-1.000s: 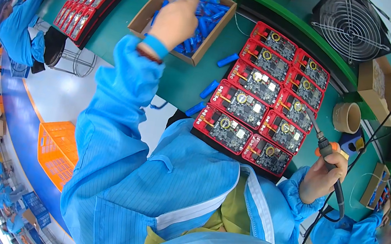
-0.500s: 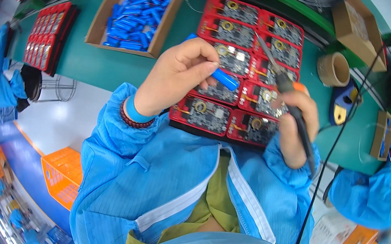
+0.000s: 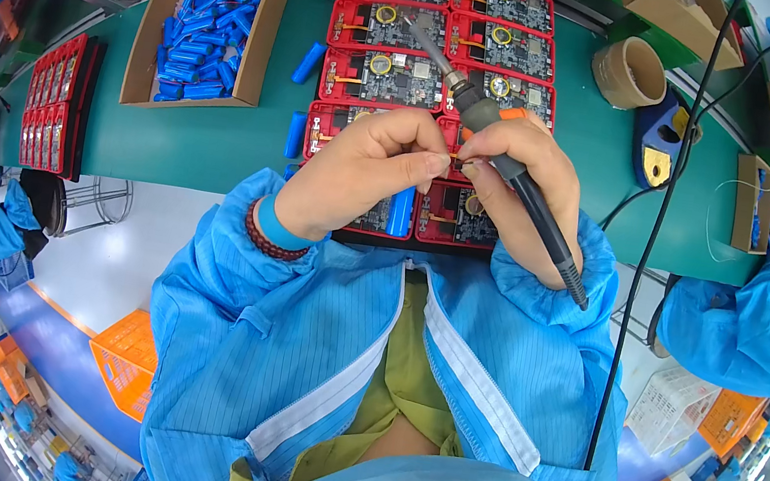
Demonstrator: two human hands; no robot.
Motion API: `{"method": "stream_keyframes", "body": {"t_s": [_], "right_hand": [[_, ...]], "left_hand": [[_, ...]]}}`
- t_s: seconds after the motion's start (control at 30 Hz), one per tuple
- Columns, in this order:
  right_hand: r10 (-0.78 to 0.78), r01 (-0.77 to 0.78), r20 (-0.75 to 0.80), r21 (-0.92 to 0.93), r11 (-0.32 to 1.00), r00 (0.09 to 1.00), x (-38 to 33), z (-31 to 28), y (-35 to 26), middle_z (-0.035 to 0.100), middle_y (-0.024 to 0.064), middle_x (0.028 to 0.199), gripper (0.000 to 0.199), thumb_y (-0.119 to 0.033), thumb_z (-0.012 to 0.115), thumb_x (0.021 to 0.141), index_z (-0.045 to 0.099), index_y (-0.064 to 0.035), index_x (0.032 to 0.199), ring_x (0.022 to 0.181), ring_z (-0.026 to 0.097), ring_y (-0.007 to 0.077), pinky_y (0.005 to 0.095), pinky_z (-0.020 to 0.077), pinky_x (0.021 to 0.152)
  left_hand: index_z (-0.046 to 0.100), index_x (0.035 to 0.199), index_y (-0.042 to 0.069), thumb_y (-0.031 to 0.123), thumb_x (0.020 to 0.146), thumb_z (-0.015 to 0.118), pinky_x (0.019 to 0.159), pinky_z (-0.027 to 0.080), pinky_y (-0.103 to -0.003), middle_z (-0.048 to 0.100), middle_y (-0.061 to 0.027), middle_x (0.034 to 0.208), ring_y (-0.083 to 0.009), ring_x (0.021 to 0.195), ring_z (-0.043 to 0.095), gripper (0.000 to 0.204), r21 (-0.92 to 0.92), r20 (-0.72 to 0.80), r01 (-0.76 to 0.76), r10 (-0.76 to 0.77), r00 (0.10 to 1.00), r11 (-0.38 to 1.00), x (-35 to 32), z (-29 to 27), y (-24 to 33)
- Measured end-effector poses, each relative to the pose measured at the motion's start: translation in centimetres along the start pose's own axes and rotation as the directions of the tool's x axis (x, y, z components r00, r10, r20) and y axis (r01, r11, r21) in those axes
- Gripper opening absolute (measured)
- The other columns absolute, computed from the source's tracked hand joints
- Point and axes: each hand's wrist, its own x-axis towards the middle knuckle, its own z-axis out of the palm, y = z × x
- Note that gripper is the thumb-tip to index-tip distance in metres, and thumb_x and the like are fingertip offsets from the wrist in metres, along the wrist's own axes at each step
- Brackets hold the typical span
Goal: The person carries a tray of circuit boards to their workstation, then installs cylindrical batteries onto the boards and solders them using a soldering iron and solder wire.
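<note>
In my right hand (image 3: pixel 529 177) is a soldering iron (image 3: pixel 524 177); its metal tip points up and left over the boards. The thumb and index finger of that hand also meet close to my left fingertips. My left hand (image 3: pixel 371 169) is closed in a pinch; whatever is between its fingers is too small to make out. Just below it, a blue cylindrical battery (image 3: pixel 400 211) rests over a near board. Both hands are above red trays (image 3: pixel 332 58) in two columns, each holding a circuit board (image 3: pixel 399 81) with a yellow ring. Some near boards are covered by my hands.
Loose blue batteries (image 3: pixel 309 63) lie along the trays' left side. A cardboard box (image 3: pixel 270 44) of batteries stands left, with a red tray stack (image 3: pixel 55 102) beyond. At right are a cardboard ring (image 3: pixel 601 74), a blue and yellow stand (image 3: pixel 655 132) and a black cable (image 3: pixel 643 279).
My hands have come together over the near trays. The blue battery that was in my left fingers is now lower, below that hand. The view has shifted, showing loose batteries beside the trays.
</note>
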Motion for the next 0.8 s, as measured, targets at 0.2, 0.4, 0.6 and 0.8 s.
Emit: {"method": "stream_keyframes", "body": {"t_s": [0.2,0.4,0.6,0.8], "right_hand": [[-0.166,0.175,0.1,-0.081,0.981,0.981,0.1,0.1,-0.6,0.064,0.0053,0.08,0.036,0.005,0.07,0.069,0.063,-0.0123,0.1,0.073,0.062,0.0244,0.034,0.0448,0.065],[-0.145,0.15,0.08,-0.052,0.987,0.986,-0.5,-0.1,-1.0,0.064,0.0051,0.081,0.037,0.006,0.07,0.067,0.063,-0.0121,0.098,0.074,0.062,0.0251,0.0338,0.0454,0.064],[-0.041,0.028,-0.105,-0.117,0.993,0.994,-0.5,-1.5,-0.3,0.065,0.0081,0.084,0.033,0.008,0.07,0.067,0.064,-0.0088,0.095,0.074,0.061,0.0289,0.037,0.0469,0.066],[-0.202,0.209,0.055,-0.33,0.921,0.978,-1.2,-0.4,0.7,0.062,0.0096,0.091,0.039,-0.003,0.071,0.067,0.065,-0.0124,0.104,0.074,0.056,0.0274,0.0365,0.0461,0.061]], "left_hand": [[0.057,0.093,0.005,0.013,0.091,0.062,0.064,0.039,-0.024,0.053,-0.0003,0.08,-0.0088,0.07,0.046,0.009,-0.537,0.255,0.25,-0.127,0.959,0.806,-0.3,-0.1,-2.1],[0.057,0.092,0.006,0.013,0.09,0.063,0.063,0.038,-0.024,0.052,0.0005,0.078,-0.0087,0.069,0.045,0.009,-0.565,0.262,0.224,-0.086,0.961,0.794,-0.6,0.2,-2.5],[0.058,0.088,0.004,0.008,0.089,0.061,0.067,0.042,-0.026,0.056,-0.0007,0.078,-0.0107,0.072,0.051,0.005,0.03,-0.012,0.059,-0.059,0.998,0.998,0.5,1.0,-0.2],[0.058,0.084,0.001,0.002,0.08,0.06,0.07,0.045,-0.037,0.058,-0.0125,0.079,-0.0289,0.076,0.057,0.005,0.69,0.009,-0.31,0.421,0.907,0.654,0.8,1.5,0.5]]}}
